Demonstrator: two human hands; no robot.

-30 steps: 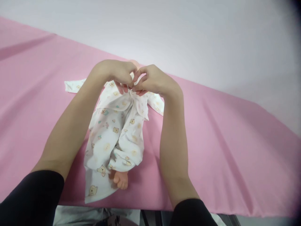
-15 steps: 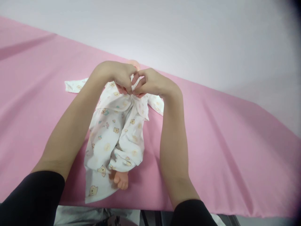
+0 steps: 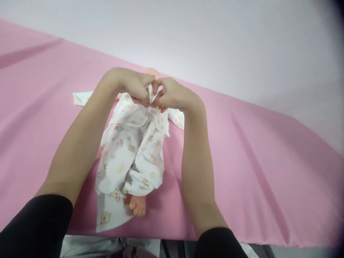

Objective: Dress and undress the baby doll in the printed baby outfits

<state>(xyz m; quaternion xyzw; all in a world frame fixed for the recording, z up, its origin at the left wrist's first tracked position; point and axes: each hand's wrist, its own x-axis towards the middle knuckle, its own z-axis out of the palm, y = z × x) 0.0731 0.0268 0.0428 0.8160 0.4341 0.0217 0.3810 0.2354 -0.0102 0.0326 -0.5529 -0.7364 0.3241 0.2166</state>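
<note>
Left hand (image 3: 134,86) and right hand (image 3: 169,95), grips pinched narrow on the printed baby garment (image 3: 131,150) at its neckline, fingertips touching, doll foot (image 3: 138,206) below the garment's hem

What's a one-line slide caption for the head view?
Both hands, left hand and right hand, pinch the white printed baby garment at a doll's neck on a pink sheet.

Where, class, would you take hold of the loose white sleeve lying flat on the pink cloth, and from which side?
Probably at the cuff end of the sleeve, coming from the left. It lies flat and spread away from the doll's body, free of the left hand and right hand, which pinch the printed garment near the collar. Pinch the edge from above off the pink cloth.
</note>
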